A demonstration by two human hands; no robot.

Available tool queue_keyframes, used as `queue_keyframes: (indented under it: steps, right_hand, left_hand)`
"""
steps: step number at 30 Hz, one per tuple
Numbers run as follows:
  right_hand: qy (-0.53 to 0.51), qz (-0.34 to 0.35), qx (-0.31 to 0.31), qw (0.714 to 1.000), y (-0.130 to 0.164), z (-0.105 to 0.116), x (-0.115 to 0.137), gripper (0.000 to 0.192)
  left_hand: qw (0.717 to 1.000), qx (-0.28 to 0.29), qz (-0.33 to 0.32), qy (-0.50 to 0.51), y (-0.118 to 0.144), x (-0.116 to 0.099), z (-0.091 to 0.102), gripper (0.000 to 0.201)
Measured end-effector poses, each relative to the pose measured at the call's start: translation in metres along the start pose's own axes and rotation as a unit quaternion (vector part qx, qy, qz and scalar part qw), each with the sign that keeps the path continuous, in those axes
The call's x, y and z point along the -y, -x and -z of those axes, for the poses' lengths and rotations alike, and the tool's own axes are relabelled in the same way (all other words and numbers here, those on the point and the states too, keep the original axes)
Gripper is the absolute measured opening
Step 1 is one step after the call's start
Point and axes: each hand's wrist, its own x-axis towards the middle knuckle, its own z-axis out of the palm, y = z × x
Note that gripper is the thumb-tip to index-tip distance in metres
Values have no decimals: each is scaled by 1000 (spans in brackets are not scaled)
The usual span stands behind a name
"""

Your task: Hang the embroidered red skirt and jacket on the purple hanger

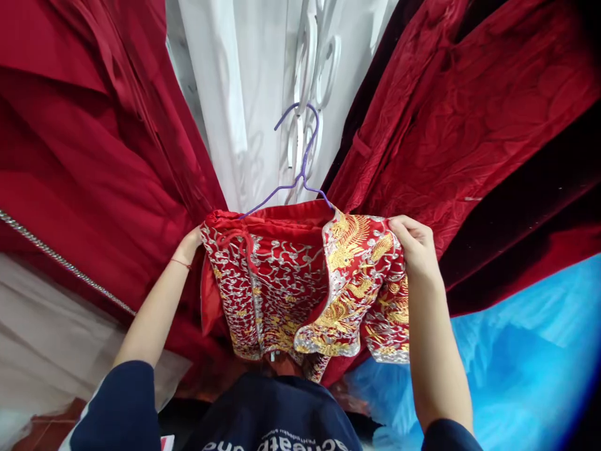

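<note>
Right hand [416,247] pinches the embroidered jacket [310,288] at its right shoulder edge, fingers curled over the gold-thread panel. Left hand [190,244] grips the jacket's left shoulder edge, fingers hidden behind the fabric. Jacket, red with silver and gold embroidery, hangs on a purple wire hanger [300,166], spread between both hands. Behind it: white garment [244,94] in the middle, red dress [84,144] left, dark red velvet robe [469,113] right, blue fabric [526,351] lower right.
</note>
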Motion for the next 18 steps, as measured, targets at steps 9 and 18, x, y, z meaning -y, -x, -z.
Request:
queue_keyframes:
  steps: [9, 18]
  right_hand:
    - [1, -32, -31, 999, 9, -5, -1, 35]
    - [204, 34, -313, 927, 65, 33, 8, 31]
  left_hand:
    - [962, 269, 16, 36, -6, -47, 39, 74]
    - [987, 161, 6, -15, 8, -37, 50, 51]
